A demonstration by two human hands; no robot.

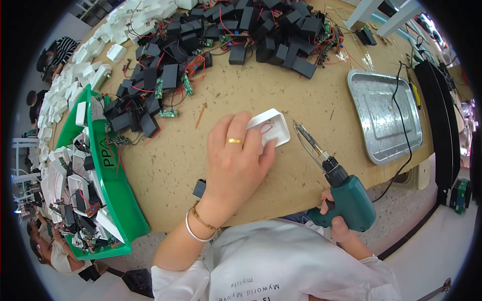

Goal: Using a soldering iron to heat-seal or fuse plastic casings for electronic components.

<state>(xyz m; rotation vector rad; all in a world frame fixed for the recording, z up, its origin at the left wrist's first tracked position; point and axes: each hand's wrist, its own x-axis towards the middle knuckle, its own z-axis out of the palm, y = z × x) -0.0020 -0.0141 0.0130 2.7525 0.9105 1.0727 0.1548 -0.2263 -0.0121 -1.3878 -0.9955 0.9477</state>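
My left hand (232,155), with a ring on one finger, grips a small white plastic housing (282,131) against the cardboard-covered table. The housing lies open side up, and a thin red wire (266,128) shows inside. In my right hand (340,230) is a green pistol-shaped soldering gun (355,203), held by its handle at the table's near edge. Its metal tip (301,128) points up and left, a short gap to the right of the housing. A small black block (199,188) sits beside my left wrist.
A green bin (118,200) of white housings, wires and circuit boards stands at left. Black boxes (241,30) with wired boards are heaped at the back, white housings (75,75) at back left. A metal tray (384,118), crossed by a black cord (401,108), lies at right.
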